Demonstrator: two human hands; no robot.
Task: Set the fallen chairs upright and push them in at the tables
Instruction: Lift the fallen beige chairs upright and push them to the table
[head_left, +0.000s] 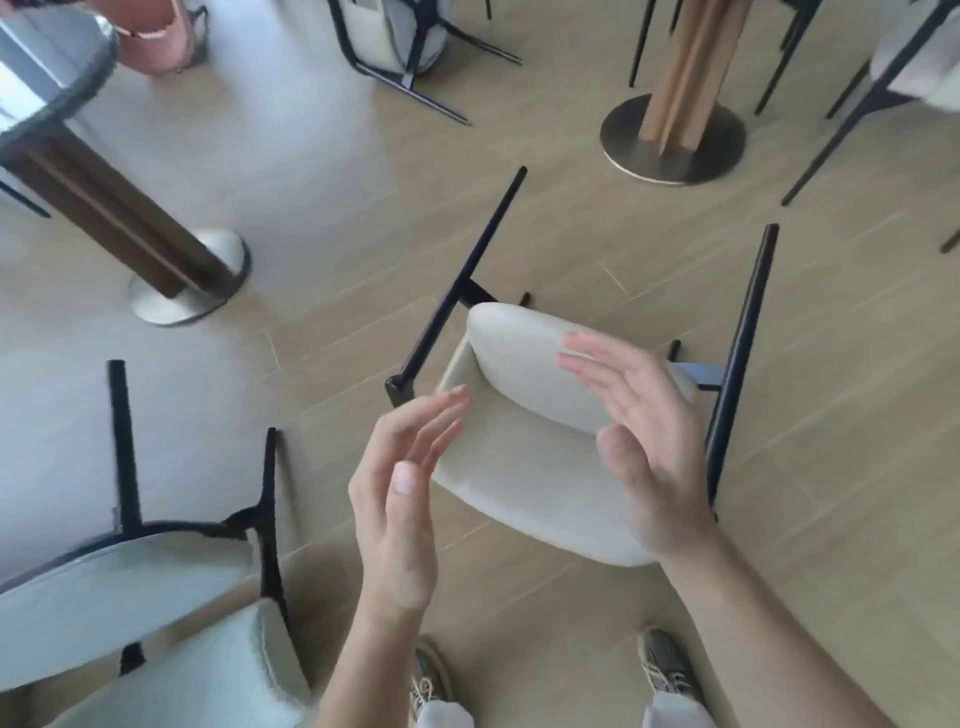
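A cream-cushioned chair (524, 467) with thin black legs lies fallen on the wooden floor just ahead of my feet, its legs pointing away from me. My left hand (400, 499) hovers open above its left edge, palm facing right. On the other side my right hand (639, 447) is open too, palm facing left, over the seat and backrest. Neither hand touches the chair. A second fallen chair (130, 613) of the same kind lies at the lower left. A third fallen chair (395, 36) lies at the top centre.
A round glass-topped table (52, 73) on a dark pedestal with a metal base (192, 280) stands at the left. A light wooden pedestal on a round base (672, 140) stands at the top right, with an upright chair (893, 78) beside it. A pink object (156, 41) sits at the top left.
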